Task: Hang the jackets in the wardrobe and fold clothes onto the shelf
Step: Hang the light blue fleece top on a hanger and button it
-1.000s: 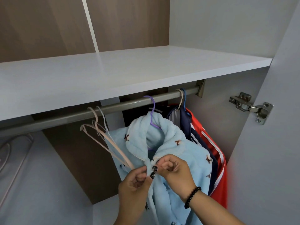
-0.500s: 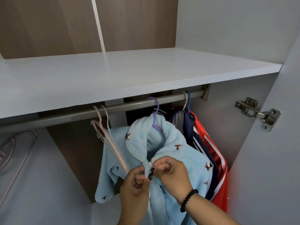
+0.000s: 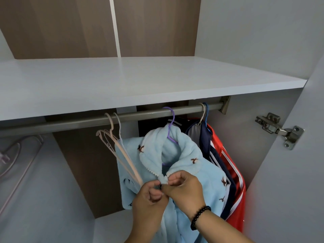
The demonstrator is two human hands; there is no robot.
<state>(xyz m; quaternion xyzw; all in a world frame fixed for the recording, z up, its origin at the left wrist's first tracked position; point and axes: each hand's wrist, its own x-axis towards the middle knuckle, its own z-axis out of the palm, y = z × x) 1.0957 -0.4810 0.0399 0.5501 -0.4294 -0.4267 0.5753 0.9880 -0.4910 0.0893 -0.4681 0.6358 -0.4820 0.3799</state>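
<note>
Blue jacket [image 3: 196,172] on purple hanger [image 3: 171,123], collar pinched between fingers of both hands, no legible writing.

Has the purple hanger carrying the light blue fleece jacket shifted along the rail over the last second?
No. The purple hanger hooks the rail at the same spot, left of the beige and blue hooks; only the camera moved.
</note>
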